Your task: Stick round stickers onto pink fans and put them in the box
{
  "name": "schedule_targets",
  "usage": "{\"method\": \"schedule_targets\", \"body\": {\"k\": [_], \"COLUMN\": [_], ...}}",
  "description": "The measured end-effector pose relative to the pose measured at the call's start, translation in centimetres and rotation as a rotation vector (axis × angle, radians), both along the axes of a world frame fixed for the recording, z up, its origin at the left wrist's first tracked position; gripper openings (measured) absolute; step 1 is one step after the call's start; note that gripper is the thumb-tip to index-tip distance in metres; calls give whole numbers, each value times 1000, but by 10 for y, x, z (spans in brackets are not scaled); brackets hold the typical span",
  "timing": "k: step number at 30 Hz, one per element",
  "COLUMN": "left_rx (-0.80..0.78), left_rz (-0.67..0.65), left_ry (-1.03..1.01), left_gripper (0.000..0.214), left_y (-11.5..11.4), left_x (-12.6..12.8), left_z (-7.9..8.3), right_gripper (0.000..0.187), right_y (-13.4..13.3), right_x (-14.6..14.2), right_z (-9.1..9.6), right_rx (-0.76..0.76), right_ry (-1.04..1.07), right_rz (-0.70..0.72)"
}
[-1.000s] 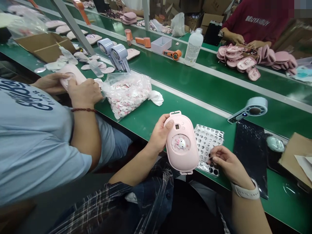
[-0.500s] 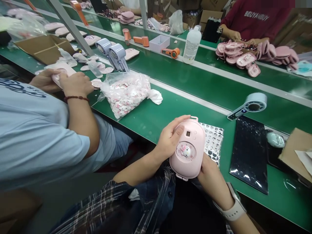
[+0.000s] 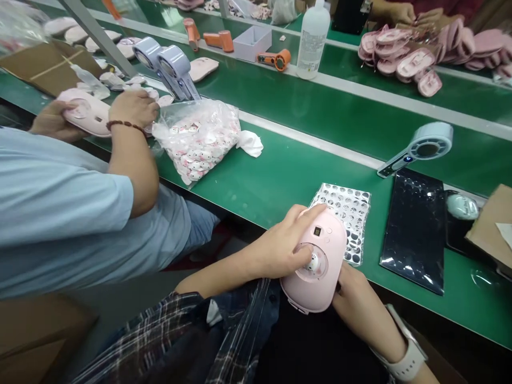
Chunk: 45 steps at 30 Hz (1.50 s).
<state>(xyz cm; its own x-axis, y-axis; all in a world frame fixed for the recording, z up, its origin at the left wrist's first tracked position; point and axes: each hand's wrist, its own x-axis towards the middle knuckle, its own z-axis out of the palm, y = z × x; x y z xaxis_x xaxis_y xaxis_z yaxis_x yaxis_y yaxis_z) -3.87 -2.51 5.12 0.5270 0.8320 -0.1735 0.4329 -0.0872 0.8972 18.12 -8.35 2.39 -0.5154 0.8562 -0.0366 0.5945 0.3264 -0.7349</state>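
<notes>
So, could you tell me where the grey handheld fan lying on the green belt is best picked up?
Probably by its straight handle, coming from above: the grey handheld fan lies flat, its handle slim and bare toward the near left, its round head wider.

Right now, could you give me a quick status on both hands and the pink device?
Left hand pressing thumb on rounded pink plastic device. Right hand gripping it from beneath. Dotted sticker sheet lies just behind, on green bench.

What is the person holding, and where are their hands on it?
A pink oval device. The left hand lies over its left side, thumb pressing the round cartoon badge on the front; the right hand cups its lower right edge.
</notes>
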Motion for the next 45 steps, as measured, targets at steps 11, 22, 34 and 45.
{"method": "schedule_targets", "body": {"k": [11,22,34,45], "left_rx": [12,57,4,-108], "left_rz": [-101,-134,-176,-127], "left_ry": [201,282,103,-267], "left_gripper": [85,90,92,94], "left_y": [2,-3,2,-4], "left_x": [-1,5,-7,-6], "left_z": [5,-6,-11,-39], "right_gripper": [42,47,43,15], "right_y": [-2,-3,-2,7], "right_x": [-3,-3,-1,42], "right_z": [0,-2,-5,10], "right_rx": [-149,-113,-154,-172], "right_ry": [48,41,74,66], "right_rz": [33,56,51,-347]}}
